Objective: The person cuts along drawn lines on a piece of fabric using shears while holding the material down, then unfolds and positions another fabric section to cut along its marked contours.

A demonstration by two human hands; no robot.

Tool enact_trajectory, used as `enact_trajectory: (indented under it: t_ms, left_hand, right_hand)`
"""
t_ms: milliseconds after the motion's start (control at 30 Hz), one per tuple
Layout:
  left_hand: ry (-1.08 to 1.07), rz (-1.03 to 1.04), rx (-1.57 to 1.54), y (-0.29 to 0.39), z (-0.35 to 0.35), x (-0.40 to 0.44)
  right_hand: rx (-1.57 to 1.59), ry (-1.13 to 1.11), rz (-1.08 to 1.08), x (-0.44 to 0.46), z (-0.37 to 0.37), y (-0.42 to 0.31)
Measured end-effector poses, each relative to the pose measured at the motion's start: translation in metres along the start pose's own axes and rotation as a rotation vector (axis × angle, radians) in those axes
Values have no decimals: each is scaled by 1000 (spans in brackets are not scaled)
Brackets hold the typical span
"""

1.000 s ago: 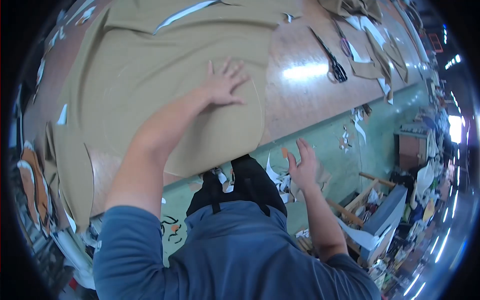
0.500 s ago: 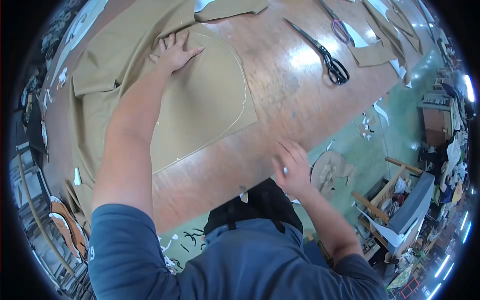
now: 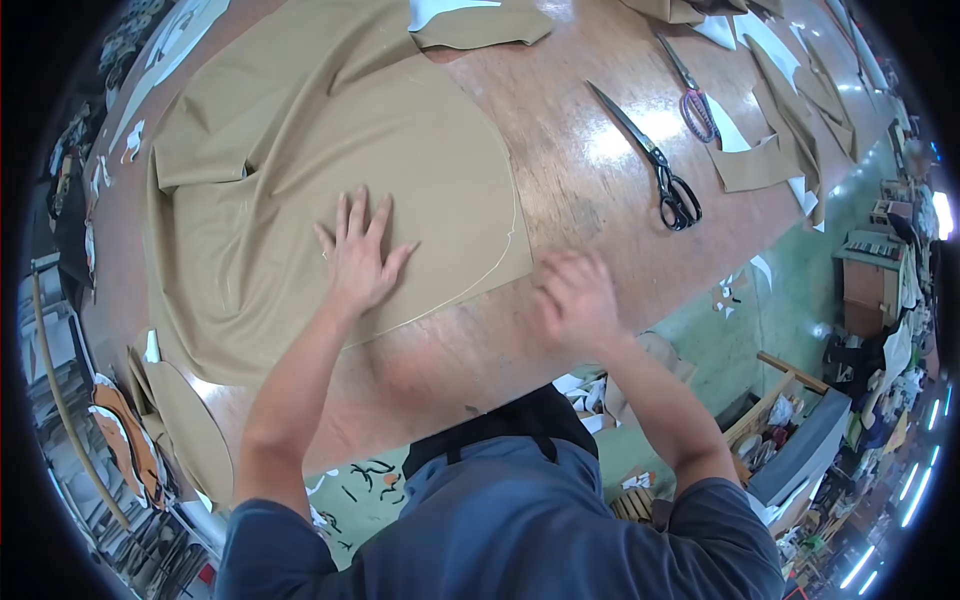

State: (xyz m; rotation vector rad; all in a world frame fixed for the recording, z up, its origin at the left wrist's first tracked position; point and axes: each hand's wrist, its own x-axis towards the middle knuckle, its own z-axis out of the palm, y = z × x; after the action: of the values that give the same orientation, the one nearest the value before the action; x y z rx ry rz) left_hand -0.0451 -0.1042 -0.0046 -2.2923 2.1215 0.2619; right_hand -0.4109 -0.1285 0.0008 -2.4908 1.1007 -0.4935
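Observation:
A large tan sheet of leather-like material (image 3: pixel 440 170) lies over the work table, with a curved white line drawn near its right and front edges. My left hand (image 3: pixel 362 262) rests flat on it, fingers spread, holding nothing. Folds run through the sheet left of this hand. My right hand (image 3: pixel 578 300) hovers by the sheet's front right corner, over the bare tabletop. Its fingers are curled in and slightly blurred; whatever they hold, if anything, is hidden. Black-handled shears (image 3: pixel 655 165) lie on the table beyond it.
Another pair of scissors (image 3: pixel 690 95) with wrapped handles lies farther right, near tan and white offcuts (image 3: pixel 755 165). The wooden table's (image 3: pixel 430 385) front edge runs close to my body. Scraps litter the green floor (image 3: pixel 720 345), where a wooden-framed bin (image 3: pixel 800 440) stands at right.
My left hand has moved toward me across the sheet and still lies flat. My right hand has risen slightly toward the sheet's corner, fingers more curled. The view has shifted a little.

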Motion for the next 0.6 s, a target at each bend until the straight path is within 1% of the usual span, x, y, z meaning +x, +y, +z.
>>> enact_trajectory:
  t_ms: [67,133,200,300,400,467,600]
  left_hand:
    - [-43,-59,-5,-1,14,-23]
    - [-35,-52,2,-4,19,-28]
    - [-32,-43,-3,-3,22,-26]
    - [-34,-48,1,-4,17,-27]
    - [-23,-42,11,-4,22,-28]
    - [-8,-45,17,-6,24,-27]
    - [-40,-50,51,-4,20,-28]
  right_hand:
    - [-10,126,58,-10,-9,44]
    - [-263,153,347,-5,-34,78]
    - [-463,356,340,4,-48,105]
    - [-370,227,493,14,-66,120]
    - [-469,141,543,20,-78,134]
    - [-425,131,589,24,-83,151]
    - [-370,95,621,21,-82,146]
